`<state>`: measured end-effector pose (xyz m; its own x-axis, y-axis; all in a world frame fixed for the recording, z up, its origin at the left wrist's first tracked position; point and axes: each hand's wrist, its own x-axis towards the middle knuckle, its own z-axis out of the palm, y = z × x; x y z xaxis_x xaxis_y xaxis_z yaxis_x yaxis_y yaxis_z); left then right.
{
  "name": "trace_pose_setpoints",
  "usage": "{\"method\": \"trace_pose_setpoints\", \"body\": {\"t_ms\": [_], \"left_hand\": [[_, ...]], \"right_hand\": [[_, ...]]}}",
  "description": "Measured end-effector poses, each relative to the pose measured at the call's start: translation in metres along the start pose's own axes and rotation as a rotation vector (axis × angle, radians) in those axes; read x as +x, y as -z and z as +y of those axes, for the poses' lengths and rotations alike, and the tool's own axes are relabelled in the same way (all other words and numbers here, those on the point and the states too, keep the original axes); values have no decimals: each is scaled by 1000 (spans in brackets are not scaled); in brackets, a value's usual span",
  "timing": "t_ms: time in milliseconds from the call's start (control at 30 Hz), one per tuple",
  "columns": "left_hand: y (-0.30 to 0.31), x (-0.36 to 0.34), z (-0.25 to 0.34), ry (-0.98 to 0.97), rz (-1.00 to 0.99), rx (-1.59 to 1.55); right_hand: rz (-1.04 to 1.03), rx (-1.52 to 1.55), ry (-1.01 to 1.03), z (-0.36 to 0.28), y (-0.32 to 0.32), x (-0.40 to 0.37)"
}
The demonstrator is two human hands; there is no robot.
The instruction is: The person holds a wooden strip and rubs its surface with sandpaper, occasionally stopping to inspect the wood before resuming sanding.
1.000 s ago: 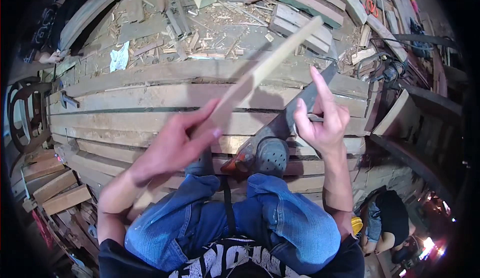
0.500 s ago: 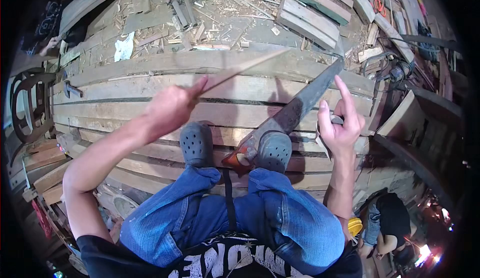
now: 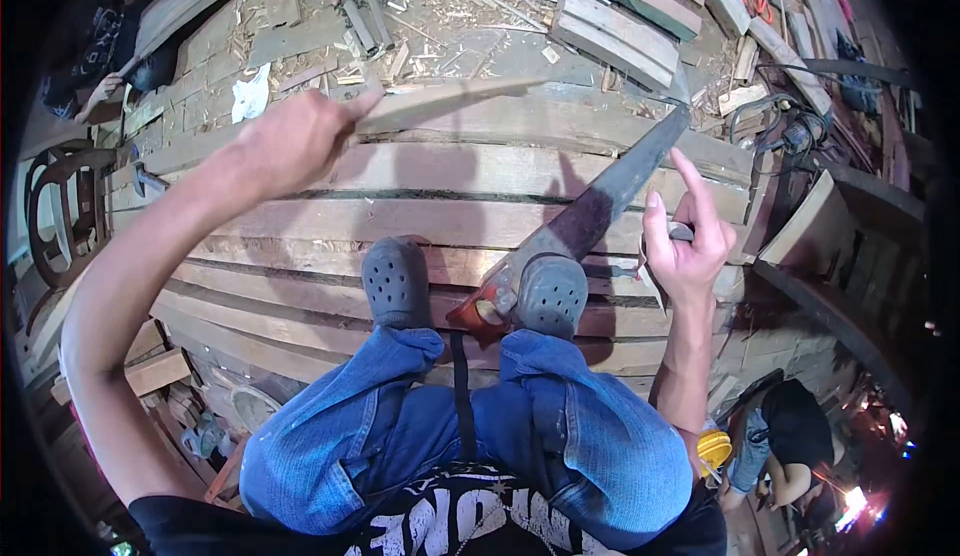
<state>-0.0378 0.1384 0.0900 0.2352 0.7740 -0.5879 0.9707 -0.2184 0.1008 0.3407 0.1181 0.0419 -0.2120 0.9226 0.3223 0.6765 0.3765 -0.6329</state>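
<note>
My left hand [image 3: 300,141] is closed round one end of a tapered wooden stick [image 3: 455,99], blurred by motion, its thin end pointing right over the planks. Between my feet lies a handsaw [image 3: 590,211]. Its orange-brown handle is by my right clog [image 3: 552,298], which rests on or against the saw near the handle, and its blade slants away to the upper right. My right hand [image 3: 690,246] is beside the blade, index finger stretched up close to the far end. Its other fingers curl round a small grey object [image 3: 681,231], mostly hidden; a pale pointed piece shows below.
Long planks [image 3: 430,218] lie side by side under my feet. Wood blocks [image 3: 615,36], shavings and a white scrap [image 3: 250,93] lie beyond. A hammer [image 3: 148,178] sits at the left. A power tool with a cable [image 3: 800,134] is at right. Other people are upper left and lower right.
My left hand has swung left and away from me with the stick, which now points flatter to the right. My right hand and the saw have barely moved.
</note>
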Motion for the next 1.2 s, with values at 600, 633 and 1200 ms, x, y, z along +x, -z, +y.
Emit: {"method": "trace_pose_setpoints", "body": {"t_ms": [600,633,1200], "left_hand": [[-2,-53,58,29,-522,-1152],[-1,-58,59,17,-554,-1166],[-16,-85,81,-145,-18,-858]], "right_hand": [[-354,34,210,-28,-65,-19],[-368,24,183,-25,-56,-13],[-254,39,116,-44,-42,-13]]}}
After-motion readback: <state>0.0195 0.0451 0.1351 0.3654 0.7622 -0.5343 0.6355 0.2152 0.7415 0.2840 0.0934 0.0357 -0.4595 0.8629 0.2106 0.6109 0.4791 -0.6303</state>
